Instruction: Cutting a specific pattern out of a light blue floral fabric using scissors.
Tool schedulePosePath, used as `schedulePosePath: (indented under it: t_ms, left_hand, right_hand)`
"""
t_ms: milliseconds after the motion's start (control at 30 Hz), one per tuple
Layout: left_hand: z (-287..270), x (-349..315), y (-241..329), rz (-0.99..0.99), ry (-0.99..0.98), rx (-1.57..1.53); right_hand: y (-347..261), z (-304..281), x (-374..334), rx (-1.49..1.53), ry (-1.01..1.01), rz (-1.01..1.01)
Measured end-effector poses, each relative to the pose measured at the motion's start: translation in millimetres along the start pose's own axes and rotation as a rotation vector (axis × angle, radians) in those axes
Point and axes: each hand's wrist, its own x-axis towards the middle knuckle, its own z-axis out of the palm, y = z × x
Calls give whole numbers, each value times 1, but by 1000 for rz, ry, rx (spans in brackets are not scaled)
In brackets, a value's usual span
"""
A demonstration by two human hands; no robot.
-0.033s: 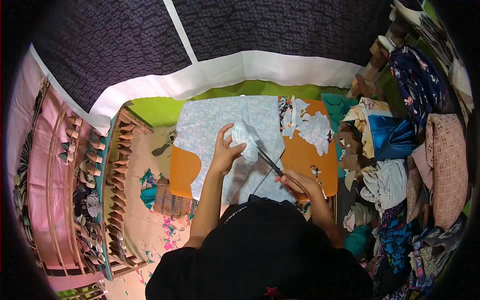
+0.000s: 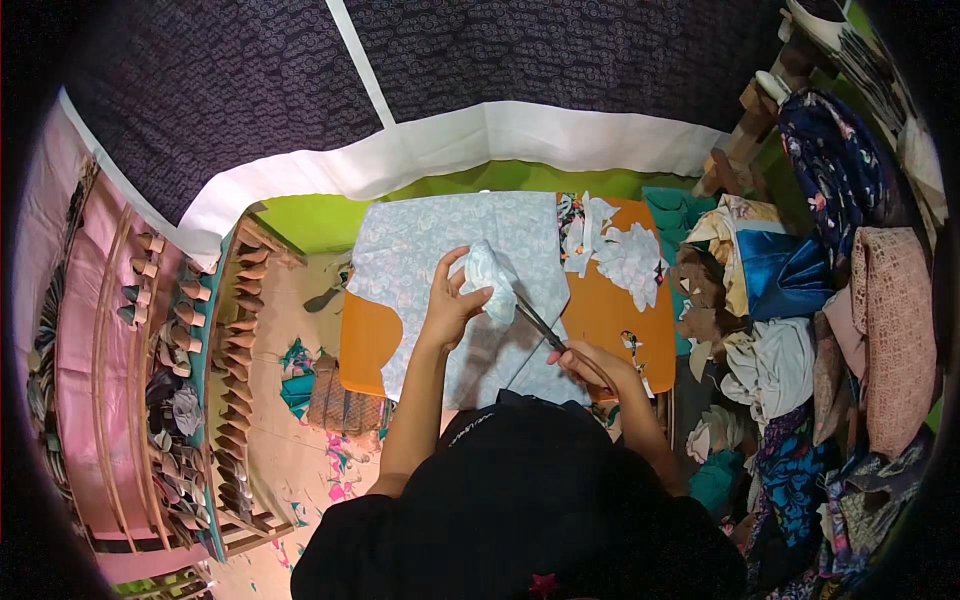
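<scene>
My left hand (image 2: 452,305) pinches a small pale blue-white piece of cloth (image 2: 484,272) between thumb and fingers, above the table. Wrapped round the handles of a pair of long dark scissors (image 2: 538,323) is my right hand (image 2: 597,364). The scissor blades point up and left, reaching the lower right edge of the held piece; whether they are cutting into it is too small to tell. Under both hands a large pale grey-blue patterned cloth (image 2: 430,230) lies spread over the orange table (image 2: 368,345), with a curved cut-out on its left side.
Cut white scraps (image 2: 630,262) lie on the table's right part. Piled fabrics and a blue satin bundle (image 2: 790,275) crowd the right side. Racks of shoe forms (image 2: 237,370) stand at left. A brown patterned bag (image 2: 343,398) and scraps lie on the floor. Dark curtain cloth (image 2: 230,110) hangs beyond.
</scene>
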Motion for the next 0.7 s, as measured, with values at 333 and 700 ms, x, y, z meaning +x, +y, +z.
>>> schedulePosePath:
  t_ms: [333,700]
  left_hand:
    - [7,-4,-1,113,-65,180]
    - [17,-9,-14,245,119,104]
  right_hand:
    - [-23,21,4,360,-14,-79]
    - [-30,35,9,459,31,-106]
